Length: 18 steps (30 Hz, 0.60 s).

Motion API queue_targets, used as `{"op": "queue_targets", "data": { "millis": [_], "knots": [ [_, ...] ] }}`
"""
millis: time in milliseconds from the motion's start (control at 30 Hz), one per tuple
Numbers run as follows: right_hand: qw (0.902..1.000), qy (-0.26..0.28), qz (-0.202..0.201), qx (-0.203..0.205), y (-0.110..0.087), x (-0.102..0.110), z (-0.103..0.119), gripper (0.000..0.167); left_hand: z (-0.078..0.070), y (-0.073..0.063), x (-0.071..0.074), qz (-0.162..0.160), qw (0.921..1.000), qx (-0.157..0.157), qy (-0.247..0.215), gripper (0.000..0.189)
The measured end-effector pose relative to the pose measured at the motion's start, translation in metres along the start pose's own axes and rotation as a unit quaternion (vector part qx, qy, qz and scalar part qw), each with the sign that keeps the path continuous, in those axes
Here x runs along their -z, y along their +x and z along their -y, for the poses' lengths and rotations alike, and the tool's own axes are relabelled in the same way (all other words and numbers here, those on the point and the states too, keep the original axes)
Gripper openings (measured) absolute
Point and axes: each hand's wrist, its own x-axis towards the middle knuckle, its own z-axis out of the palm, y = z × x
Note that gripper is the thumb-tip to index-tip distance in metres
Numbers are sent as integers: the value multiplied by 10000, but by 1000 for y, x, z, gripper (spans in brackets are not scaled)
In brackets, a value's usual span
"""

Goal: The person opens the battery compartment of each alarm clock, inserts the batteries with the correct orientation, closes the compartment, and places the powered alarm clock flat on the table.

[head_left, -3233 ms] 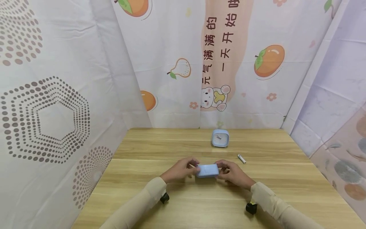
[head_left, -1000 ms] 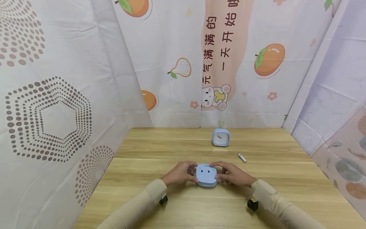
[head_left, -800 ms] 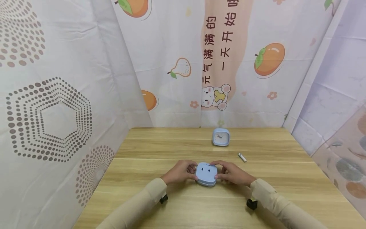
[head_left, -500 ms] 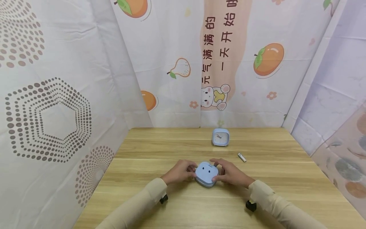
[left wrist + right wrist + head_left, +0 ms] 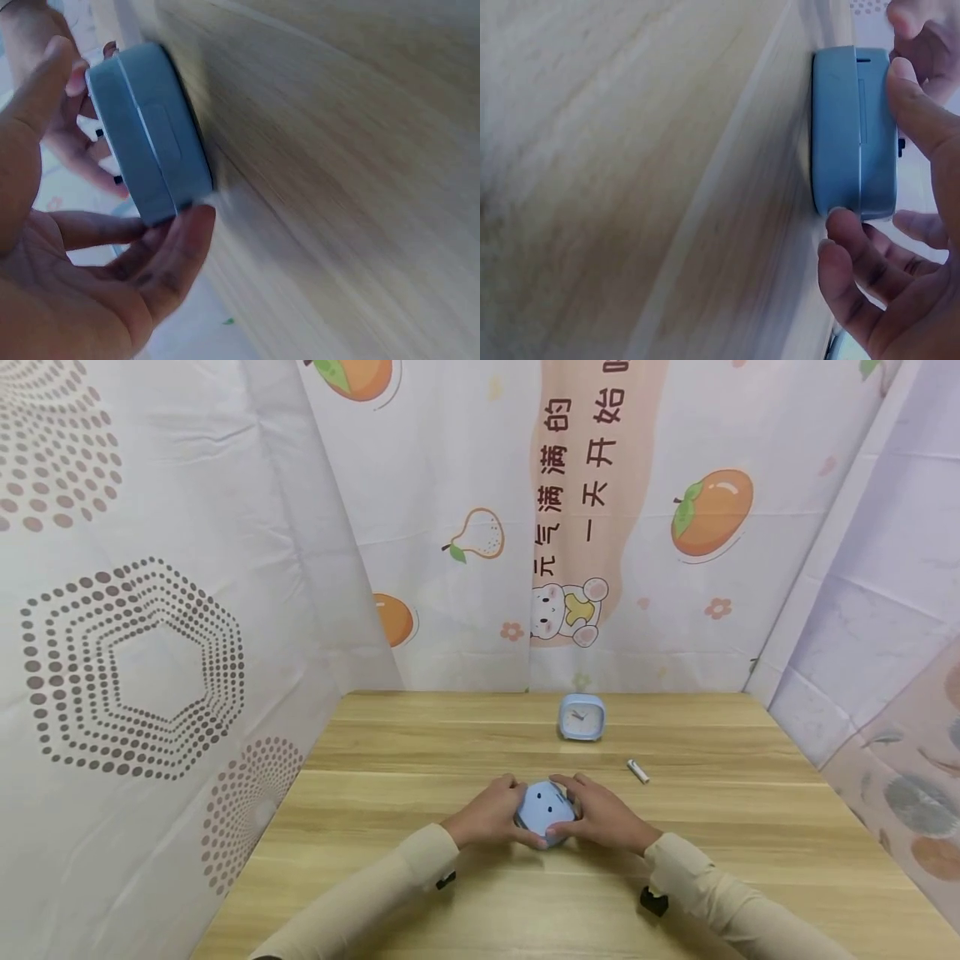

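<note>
A light-blue alarm clock (image 5: 544,812) with rounded corners lies back up, close on the table, its two black knobs showing and its face hidden. Its side wall with a seam and a raised panel shows in the left wrist view, where the alarm clock (image 5: 154,139) is close up. My left hand (image 5: 497,814) holds its left side, thumb at the near corner and fingers along the far side. From the opposite side my right hand (image 5: 600,812) grips it, thumb near the front corner, fingers at the back. In the right wrist view the alarm clock (image 5: 855,139) has a dark slot by its edge.
A second light-blue clock (image 5: 582,718) stands upright at the back of the wooden table (image 5: 420,735), its pale face forward. A small white battery-like cylinder (image 5: 638,771) lies right of the hands. Patterned curtains (image 5: 465,610) hang around the table.
The alarm clock was tipped up with a side showing, then came down back up. Lately it has turned clockwise, and my left hand has shifted right, its thumb now across the near corner.
</note>
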Motion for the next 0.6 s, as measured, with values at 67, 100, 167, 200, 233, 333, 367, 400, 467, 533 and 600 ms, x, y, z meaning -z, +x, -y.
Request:
{"op": "queue_targets", "data": {
  "millis": [67,100,167,200,233,333,367,400,467,533,600],
  "knots": [
    [10000,-25,11,10,0,1,0,99,-4,2,-1,-46,9999,54,151,104],
    [10000,-38,34,15,0,1,-1,99,-5,3,-1,-58,9998,77,197,103],
    [10000,-9,85,37,0,3,-1,95,-6,4,0,-73,9997,111,202,100],
    [9999,29,115,65,0,4,-2,92,-6,5,0,-70,9997,96,201,98],
    [9999,52,138,68,0,5,-3,88,-5,5,1,-64,9998,63,192,96],
    [9996,197,170,73,0,7,-4,73,-2,5,4,-7,10000,-13,84,90],
    [9995,238,174,62,0,8,-4,69,0,5,6,16,10000,-10,27,90],
    [9995,263,162,61,0,8,-5,65,2,4,7,44,10000,9,-53,91],
    [9993,350,98,17,-1,9,-5,57,6,4,10,84,9996,75,-252,93],
    [9992,404,-29,-7,-2,10,-6,49,11,3,13,70,9988,147,-460,93],
    [9985,518,-164,-46,-3,12,-6,38,16,3,15,35,9976,225,-649,89]
  ]
}}
